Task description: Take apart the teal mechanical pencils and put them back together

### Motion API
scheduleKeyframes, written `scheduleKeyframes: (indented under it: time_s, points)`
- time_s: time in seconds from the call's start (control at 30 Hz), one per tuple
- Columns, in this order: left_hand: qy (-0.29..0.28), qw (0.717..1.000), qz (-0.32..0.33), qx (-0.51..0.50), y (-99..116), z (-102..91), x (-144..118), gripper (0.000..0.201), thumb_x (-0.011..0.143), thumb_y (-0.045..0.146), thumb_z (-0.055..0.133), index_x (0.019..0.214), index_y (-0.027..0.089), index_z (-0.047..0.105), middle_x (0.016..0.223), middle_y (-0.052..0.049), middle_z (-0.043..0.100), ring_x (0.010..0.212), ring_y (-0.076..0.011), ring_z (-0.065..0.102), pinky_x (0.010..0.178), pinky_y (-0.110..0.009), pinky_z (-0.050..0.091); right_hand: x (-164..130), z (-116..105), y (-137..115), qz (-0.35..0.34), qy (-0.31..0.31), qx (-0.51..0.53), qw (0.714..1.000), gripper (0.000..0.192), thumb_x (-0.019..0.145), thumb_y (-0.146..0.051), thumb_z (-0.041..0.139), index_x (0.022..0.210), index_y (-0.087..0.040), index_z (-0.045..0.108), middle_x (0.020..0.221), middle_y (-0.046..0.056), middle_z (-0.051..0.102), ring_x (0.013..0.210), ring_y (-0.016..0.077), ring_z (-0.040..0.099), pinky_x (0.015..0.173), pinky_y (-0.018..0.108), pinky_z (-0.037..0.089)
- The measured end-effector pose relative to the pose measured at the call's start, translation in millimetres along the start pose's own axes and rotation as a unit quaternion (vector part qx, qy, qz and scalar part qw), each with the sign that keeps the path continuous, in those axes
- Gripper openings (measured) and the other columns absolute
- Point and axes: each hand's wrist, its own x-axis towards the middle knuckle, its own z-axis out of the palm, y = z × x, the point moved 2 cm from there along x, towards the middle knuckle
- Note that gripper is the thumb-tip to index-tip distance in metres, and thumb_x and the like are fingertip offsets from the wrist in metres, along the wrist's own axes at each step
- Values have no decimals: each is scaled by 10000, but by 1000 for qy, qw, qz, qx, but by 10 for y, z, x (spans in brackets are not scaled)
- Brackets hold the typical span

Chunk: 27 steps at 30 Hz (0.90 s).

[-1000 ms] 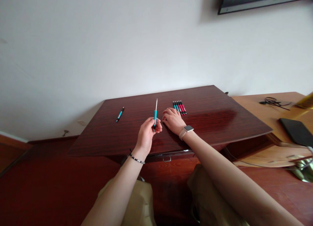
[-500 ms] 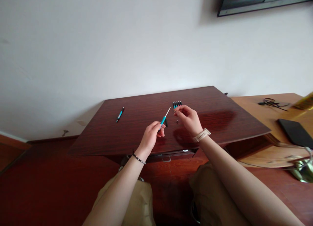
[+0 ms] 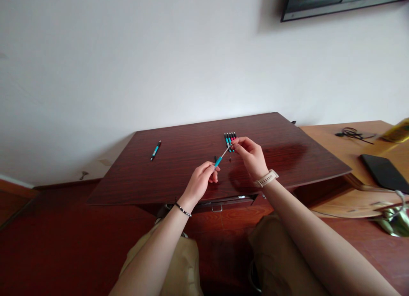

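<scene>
My left hand [image 3: 200,180] is closed around the turquoise barrel of a taken-apart pen [image 3: 218,161]. A thin, pale refill [image 3: 226,152] sticks out of the barrel, slanting up to the right. At the refill's tip, my right hand [image 3: 252,156] has thumb and forefinger pinched together; whatever tiny part they hold is too small to name. Below that hand, a small dark pen part [image 3: 230,159] lies on the table. A black piece [image 3: 215,158] shows partly behind my left fingers. Several turquoise and pink pens [image 3: 227,137] lie in a row beyond my right hand.
On the left of the dark red table [image 3: 179,142] lies a single turquoise and black pen [image 3: 155,151]. A lighter wooden desk [image 3: 332,138] adjoins on the right, bearing a black cable [image 3: 353,134], a dark phone-like slab [image 3: 383,171] and a yellow packet [image 3: 396,132].
My two hands have come together, so the refill's tip now meets my right fingertips. The barrel has tilted lower toward the right. The view has shifted slightly.
</scene>
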Motion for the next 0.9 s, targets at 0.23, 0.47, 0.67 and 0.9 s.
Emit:
scheduleKeyframes:
  time_s: [0.23,0.47,0.67,0.9]
  points:
    - [-12,999,-12,27,-13,12,3,302,1003,422,540,936,179,707,720,-17,646,703,-169,612,695,-284,452,-2,16,-5,-12,-15,-26,999,229,905,-430,767,981,-214,756,963,52,750,884,205,676,809,345,554]
    - [-13,999,-13,29,-9,4,-9,308,1002,430,534,942,178,701,730,-19,642,710,-169,610,698,-287,448,19,-25,16,-18,-4,-20,1000,204,917,-413,761,989,-223,755,943,41,746,871,202,679,841,355,552]
    - [-12,1000,-13,24,-4,10,3,305,998,424,536,940,173,700,727,-15,640,698,-163,611,695,-285,450,-7,-3,-33,-8,-25,-8,1000,189,910,-397,769,975,-221,749,960,47,744,883,204,673,786,337,560]
    - [-12,1000,-11,26,-16,0,1,309,1002,427,542,938,173,707,724,-16,640,700,-164,611,692,-286,448,6,-12,-30,-11,-1,-17,1000,196,907,-403,763,976,-221,744,935,46,737,870,206,674,775,340,567]
